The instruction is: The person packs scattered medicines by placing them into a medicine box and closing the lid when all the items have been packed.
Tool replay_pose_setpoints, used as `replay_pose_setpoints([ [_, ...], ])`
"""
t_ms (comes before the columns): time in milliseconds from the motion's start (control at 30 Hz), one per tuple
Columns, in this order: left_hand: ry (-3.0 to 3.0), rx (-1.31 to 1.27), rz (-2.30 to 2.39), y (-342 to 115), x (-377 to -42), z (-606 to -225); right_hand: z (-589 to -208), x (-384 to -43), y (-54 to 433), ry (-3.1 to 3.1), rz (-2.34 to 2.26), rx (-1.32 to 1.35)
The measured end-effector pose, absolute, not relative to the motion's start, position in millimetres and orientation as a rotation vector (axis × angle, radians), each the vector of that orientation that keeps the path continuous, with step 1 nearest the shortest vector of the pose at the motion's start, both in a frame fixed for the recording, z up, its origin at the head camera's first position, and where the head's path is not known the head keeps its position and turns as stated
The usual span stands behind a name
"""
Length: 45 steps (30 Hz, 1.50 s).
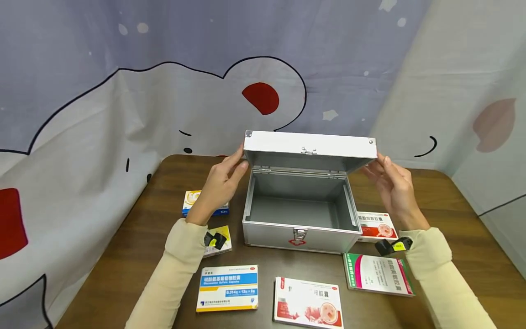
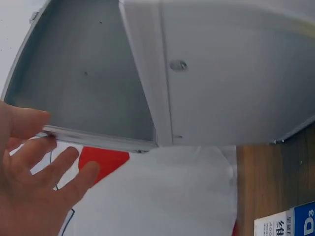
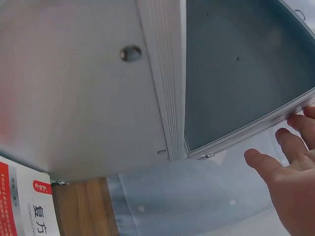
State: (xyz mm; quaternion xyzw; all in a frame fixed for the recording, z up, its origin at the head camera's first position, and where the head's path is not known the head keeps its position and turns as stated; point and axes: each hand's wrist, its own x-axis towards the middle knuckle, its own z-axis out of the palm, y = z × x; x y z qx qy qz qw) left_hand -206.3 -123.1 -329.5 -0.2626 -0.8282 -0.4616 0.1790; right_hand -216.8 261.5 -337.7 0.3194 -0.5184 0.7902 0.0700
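Bkgd cloth point(image 1: 144, 109) is filling the upper frame, table point(image 1: 131, 260) the lower. Centre: silver case point(image 1: 269, 235) is standing w/ lid point(image 1: 279, 140) up; lifting's looking approx. done, release pending. Your L hand point(image 1: 218, 185) is pinching its left rim; R hand point(image 1: 396, 189) is touching its right, grip unclear. Six med boxes point(image 1: 228, 289) are lying outside, lower frame.

A silver case point(image 1: 269, 235) stands upright on the brown table point(image 1: 164, 192), its lid point(image 1: 279, 141) raised.

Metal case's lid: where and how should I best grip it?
Probably at the two short ends of the lid, left hand from the left, right hand from the right: it stands raised, hinged at the case's rear, and each end shows a thin rim to pinch.
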Motion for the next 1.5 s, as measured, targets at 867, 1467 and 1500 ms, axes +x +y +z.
replay_pose_setpoints([
  [867, -2.625, -0.753, -1.620, -134, -242, -368, -354, -245, 271, -2.047, 2.335, 0.918],
  [1467, -2.472, -0.756, -2.013, -125, -246, -362, -372, -254, 272, -2.258, 2.302, 0.779],
  [1500, -2.476, -0.748, -2.011, -124, -245, -362, -372, -254, 272, -2.261, 2.304, 0.777],
])
